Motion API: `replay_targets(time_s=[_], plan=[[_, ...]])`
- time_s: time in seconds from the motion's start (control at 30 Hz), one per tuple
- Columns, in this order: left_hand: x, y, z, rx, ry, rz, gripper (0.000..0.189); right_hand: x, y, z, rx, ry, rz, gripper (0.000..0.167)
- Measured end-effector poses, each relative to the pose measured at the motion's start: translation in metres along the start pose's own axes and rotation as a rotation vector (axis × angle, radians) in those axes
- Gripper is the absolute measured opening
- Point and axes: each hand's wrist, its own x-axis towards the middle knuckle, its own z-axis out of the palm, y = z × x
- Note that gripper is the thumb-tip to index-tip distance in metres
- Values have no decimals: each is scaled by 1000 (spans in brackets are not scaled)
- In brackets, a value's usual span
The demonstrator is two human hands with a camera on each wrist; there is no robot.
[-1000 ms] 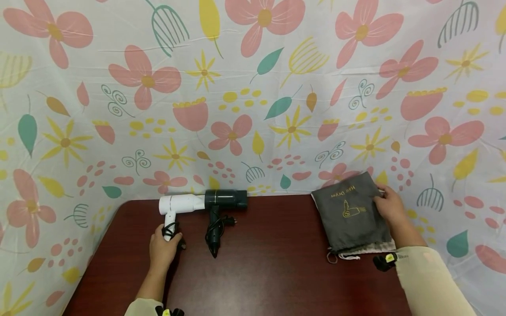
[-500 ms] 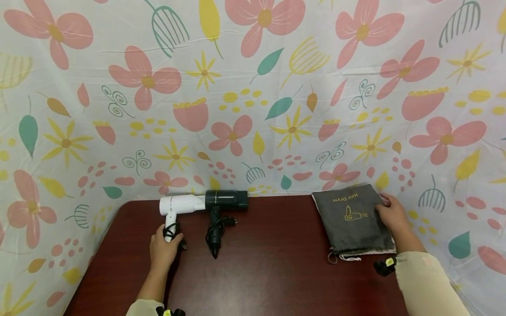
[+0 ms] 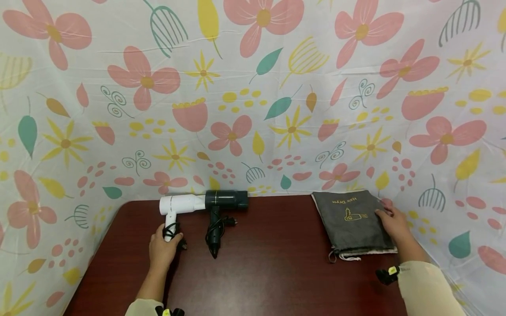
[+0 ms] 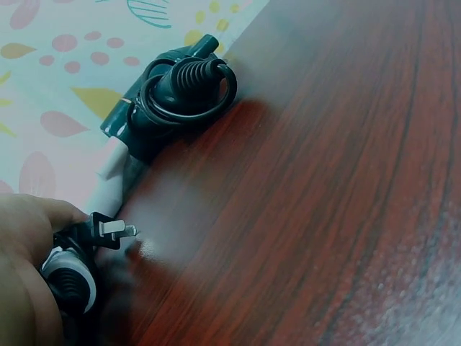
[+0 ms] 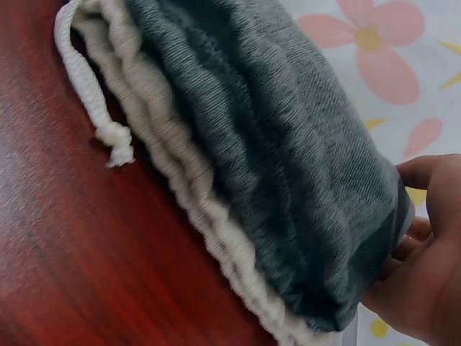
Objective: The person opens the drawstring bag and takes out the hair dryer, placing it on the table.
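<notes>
At the table's left, my left hand (image 3: pixel 163 250) grips the handle of a white hair dryer (image 3: pixel 182 204), whose black cord is wound about that handle. The cord's two-pin plug (image 4: pixel 108 229) pokes out beside the fingers in the left wrist view. Touching the white one's nozzle end is a black hair dryer (image 3: pixel 226 199), its own cord coiled round its handle. On the right, a grey drawstring bag (image 3: pixel 356 230) marked "Hair Dryer" lies near the back edge. My right hand (image 5: pixel 428 267) pinches its right side, thumb on top; some fingers are hidden behind the cloth.
Both dryers and the bag lie along the back of a dark red wooden table (image 3: pixel 269 263). A flower-print cloth (image 3: pixel 253 96) hangs right behind that edge and along both sides. The bag's white cord (image 5: pixel 86 86) trails onto the wood.
The bag's far edge has come down from a raised tilt to lie flatter, and my right hand has lowered with it. My left hand and both hair dryers have stayed put.
</notes>
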Motion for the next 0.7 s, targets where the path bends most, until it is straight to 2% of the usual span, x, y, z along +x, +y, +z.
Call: replay_targets(time_s=[0.17,0.37,0.5,0.7], plan=[[1,2,0,-22,13,-16,79,-8,11,-5,7,-73,64,88],[-1,5,-1,-22,23,-25,79,-17,20,-10,-7,-143,60,95],[-1,5,-1,-14,25,-22,80,-26,22,-11,-29,-141,34,91],[-5,4,0,-8,23,-17,87,-32,29,-13,-76,-91,-44,67]])
